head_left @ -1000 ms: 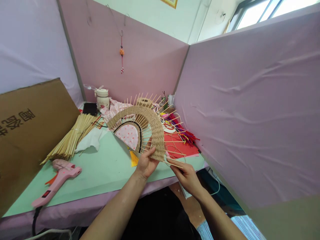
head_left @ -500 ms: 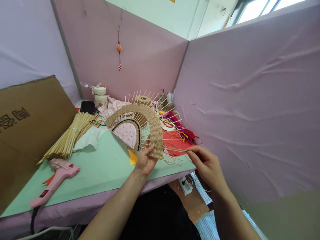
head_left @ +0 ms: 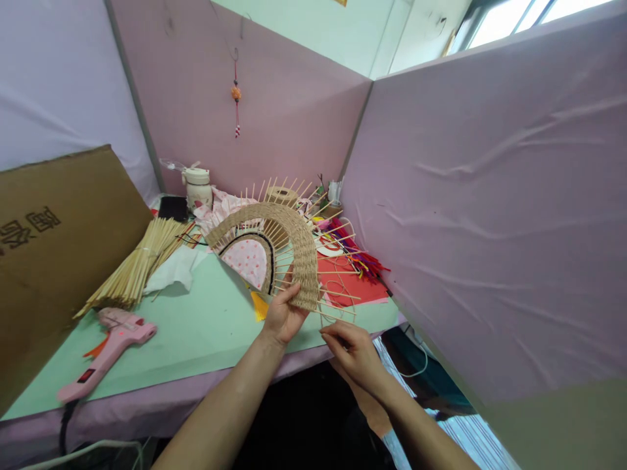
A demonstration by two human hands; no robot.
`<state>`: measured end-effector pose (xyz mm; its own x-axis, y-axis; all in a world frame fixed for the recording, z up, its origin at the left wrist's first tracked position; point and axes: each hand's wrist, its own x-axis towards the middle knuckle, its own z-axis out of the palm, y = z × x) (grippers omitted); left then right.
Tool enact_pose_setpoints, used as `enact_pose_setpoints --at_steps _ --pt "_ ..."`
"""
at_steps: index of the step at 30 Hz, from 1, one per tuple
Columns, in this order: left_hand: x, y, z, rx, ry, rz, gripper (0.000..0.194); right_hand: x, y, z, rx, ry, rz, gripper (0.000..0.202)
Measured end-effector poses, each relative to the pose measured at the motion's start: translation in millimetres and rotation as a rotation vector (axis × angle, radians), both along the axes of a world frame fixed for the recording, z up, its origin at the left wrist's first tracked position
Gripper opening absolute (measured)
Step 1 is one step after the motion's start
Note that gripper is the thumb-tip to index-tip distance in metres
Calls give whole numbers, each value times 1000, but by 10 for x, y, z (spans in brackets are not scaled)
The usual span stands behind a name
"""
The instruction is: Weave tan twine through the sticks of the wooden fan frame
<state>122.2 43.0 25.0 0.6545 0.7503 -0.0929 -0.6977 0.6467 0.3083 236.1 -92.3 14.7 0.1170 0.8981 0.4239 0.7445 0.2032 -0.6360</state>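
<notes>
A half-round woven fan (head_left: 302,251) with thin sticks radiating past its cord band is held above the table. Its inner half-circle carries pink dotted fabric (head_left: 249,262) edged in black. My left hand (head_left: 285,314) grips the lower right end of the woven band, thumb on the front and fingers behind. My right hand (head_left: 353,349) is closed just below that end, pinching a thin cord (head_left: 321,318) that runs down from the band. A yellow tassel (head_left: 259,305) shows behind the fan, left of my left hand.
On the left lie a pink glue gun (head_left: 108,349), a bundle of sticks (head_left: 140,267) and white tissue (head_left: 172,271), beside a cardboard sheet (head_left: 59,261). Behind the fan stand a jar (head_left: 198,189) and a cord roll (head_left: 281,194). Red paper (head_left: 360,287) and pipe cleaners (head_left: 360,254) lie right.
My right hand has moved left and down, from beyond the stick tips to just under the band's end, bringing the cord with it. The left hand and fan stay nearly still.
</notes>
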Motion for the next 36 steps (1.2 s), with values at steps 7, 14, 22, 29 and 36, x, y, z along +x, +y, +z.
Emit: enact_pose_setpoints --at_steps 7,14,22,29,36 --pt "-40 5 -9 56 -45 -78 57 -181 94 -76 80 -97 44 20" --pt "-41 -9 -75 155 -47 -215 55 -100 20 -33 84 -63 18 18" --pt "-33 -29 -47 184 -21 -142 62 -33 -26 -7 34 -18 4 17" --pt "-9 -11 -35 194 4 -74 69 252 -207 262 -61 213 -71 20" --pt "-7 -1 -74 203 22 -88 69 290 -324 586 -6 271 -198 23"
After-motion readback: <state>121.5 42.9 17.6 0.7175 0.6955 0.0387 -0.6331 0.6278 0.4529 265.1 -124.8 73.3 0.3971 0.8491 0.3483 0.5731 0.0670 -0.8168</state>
